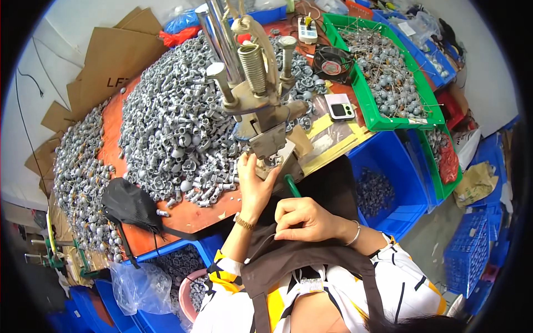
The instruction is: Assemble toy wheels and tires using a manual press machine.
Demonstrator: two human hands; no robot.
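My left hand [255, 187] reaches up to the lower end of a metal bench press [267, 139], thumb and fingers apart, the fingertips beside its die. Whether they touch a small part there I cannot make out. My right hand [305, 220] is closed, fingers curled, in front of the dark apron [311, 252] and below the green rod [292, 186] of the press. What its fingers hold, if anything, is hidden. Left of the press lies a big heap of small grey plastic parts [177, 127] on the orange-red tabletop [194, 219].
A black bag [130, 204] lies at the table's left edge. More grey parts with wires [83, 172] are piled beyond it. A green tray [383, 125] of wired parts, a black fan [333, 62] and a phone [340, 106] are right. A blue bin [408, 191] stands below.
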